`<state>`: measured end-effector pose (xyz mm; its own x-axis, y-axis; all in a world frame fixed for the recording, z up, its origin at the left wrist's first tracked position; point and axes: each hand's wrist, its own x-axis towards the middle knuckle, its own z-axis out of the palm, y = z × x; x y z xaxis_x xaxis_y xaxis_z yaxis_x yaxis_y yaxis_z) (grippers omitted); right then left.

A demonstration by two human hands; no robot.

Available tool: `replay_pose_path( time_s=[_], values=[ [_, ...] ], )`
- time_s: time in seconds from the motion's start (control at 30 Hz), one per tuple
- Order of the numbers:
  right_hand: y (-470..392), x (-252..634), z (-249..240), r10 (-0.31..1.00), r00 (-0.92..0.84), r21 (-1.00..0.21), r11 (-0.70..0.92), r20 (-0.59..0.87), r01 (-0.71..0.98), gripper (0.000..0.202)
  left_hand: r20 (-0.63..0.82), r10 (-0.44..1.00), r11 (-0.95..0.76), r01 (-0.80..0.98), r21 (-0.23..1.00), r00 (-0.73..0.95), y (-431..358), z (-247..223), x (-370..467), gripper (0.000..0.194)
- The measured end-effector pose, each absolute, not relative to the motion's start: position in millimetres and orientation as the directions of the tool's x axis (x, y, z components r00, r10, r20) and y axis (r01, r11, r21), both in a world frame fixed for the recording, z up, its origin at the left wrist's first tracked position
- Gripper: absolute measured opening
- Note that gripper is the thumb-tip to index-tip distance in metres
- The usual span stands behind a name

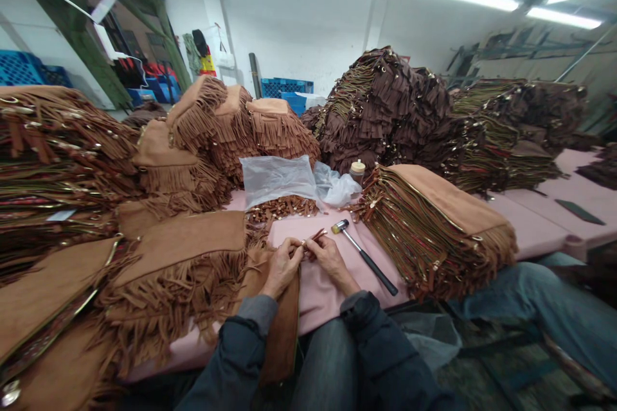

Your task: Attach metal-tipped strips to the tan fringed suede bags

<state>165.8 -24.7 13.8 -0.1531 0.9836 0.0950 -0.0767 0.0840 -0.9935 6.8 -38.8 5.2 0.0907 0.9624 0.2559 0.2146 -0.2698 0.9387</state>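
Observation:
My left hand [283, 264] and my right hand [331, 261] meet over the pink-covered table, fingers pinched together. Between them is a small brown leather strip [319, 235], its end sticking up from the right fingers; the left fingertips press at its lower end, partly hidden. A tan fringed pouch [282, 334] lies under my left forearm and hangs over the table edge. Right of my hands rests a hammer [364, 255] with a yellow-faced head and black handle. Beyond my fingers is a pile of small leather strips [284, 207], partly under a clear plastic bag [277, 180].
Tan fringed pouches [186, 237] spread to the left, beside a tall stack [53, 148]. Another pouch stack [434, 225] stands at the right, near a person's jeans-clad leg [544, 308]. Dark brown fringed pouches [385, 103] are heaped behind a small lidded jar [357, 171].

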Motion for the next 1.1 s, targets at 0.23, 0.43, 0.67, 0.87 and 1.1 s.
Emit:
replay_pose_path(
  time_s=[0.23,0.43,0.67,0.87,1.1],
  values=[
    [-21.6,167.2,9.6,0.994,-0.055,-0.991,0.085,0.091,-0.104,0.035,0.225,0.969,-0.244,0.232,0.942,0.105,-39.8,6.4,5.8,0.017],
    [-19.8,165.8,7.9,0.995,-0.062,-0.993,0.067,0.073,-0.094,0.035,0.234,0.963,-0.265,0.314,0.912,0.133,-41.9,7.9,5.2,0.021],
    [-22.6,163.9,9.6,0.992,-0.096,-0.991,0.07,0.081,-0.11,0.035,0.274,0.954,-0.299,0.402,0.866,0.119,-42.0,6.6,6.8,0.018],
    [-23.0,163.1,7.0,0.992,-0.03,-0.99,0.119,0.121,-0.071,0.036,0.252,0.963,-0.27,0.413,0.87,0.097,-42.7,7.4,8.1,0.019],
    [-25.7,159.0,7.7,0.991,-0.042,-0.988,0.125,0.129,-0.095,0.034,0.235,0.967,-0.255,0.362,0.897,0.098,-43.6,11.6,8.0,0.018]
  ],
)
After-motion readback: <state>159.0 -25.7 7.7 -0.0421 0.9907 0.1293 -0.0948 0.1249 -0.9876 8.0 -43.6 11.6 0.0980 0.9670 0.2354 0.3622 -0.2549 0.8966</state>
